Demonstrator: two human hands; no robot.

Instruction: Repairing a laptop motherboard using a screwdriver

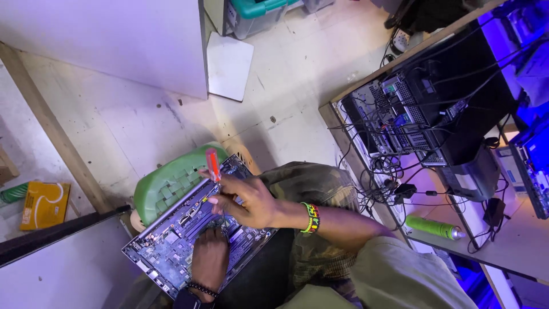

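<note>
1. Red-handled screwdriver (pixel 213 164): one, gripped in the right hand (pixel 247 201), fingers clenched around the lower handle and shaft, tip pointing down onto the circuit board (pixel 189 234).
2. Circuit board: one, an opened laptop chassis with the blue board exposed. It rests on the person's lap, its far edge against a green plastic stool (pixel 166 182).
3. Left hand (pixel 209 262): lies flat on the near part of the board, fingers spread and released, steadying it. It grasps nothing.
4. Step in hand, as judged: a fastener near the board's upper edge is being worked with the screwdriver. Whether it turns in or out cannot be told.
5. Next move calls for: keeping the tip seated squarely, steady downward pressure, and the left hand holding the board against rotation.
6. Count of other items: one beaded wristband (pixel 311 218) on the right wrist; one green spray can (pixel 434 228) on the bench (pixel 514 240) at the right; one yellow box (pixel 44 204) on the floor.
</note>
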